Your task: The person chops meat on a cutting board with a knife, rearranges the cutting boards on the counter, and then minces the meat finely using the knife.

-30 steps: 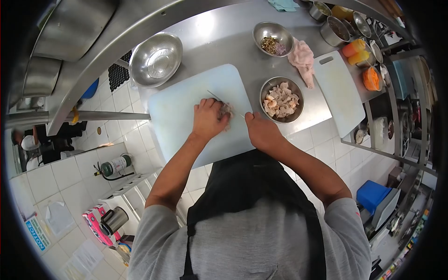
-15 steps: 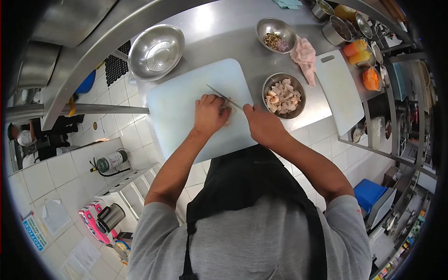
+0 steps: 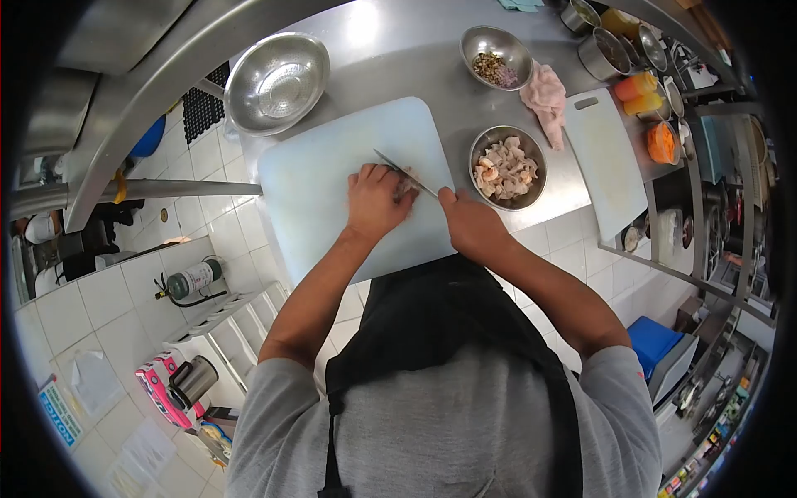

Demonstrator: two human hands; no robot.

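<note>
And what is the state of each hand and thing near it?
Large white plastic board: lying flat
Grey steel knife: held, slanting over the board
Right hand: closed on the knife
Left hand: curled beside the knife
Wide round steel bowl: upright, uncovered
Steel bowl of pale pieces: uncovered, well filled
Steel bowl of chopped bits: uncovered, partly filled
Pink cloth: crumpled
Narrow white board: lying flat

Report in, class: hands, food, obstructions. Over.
Right hand gripping knife. Left hand at food pieces on cutting board. Possibly in the way: left fingers, near knife.
</note>
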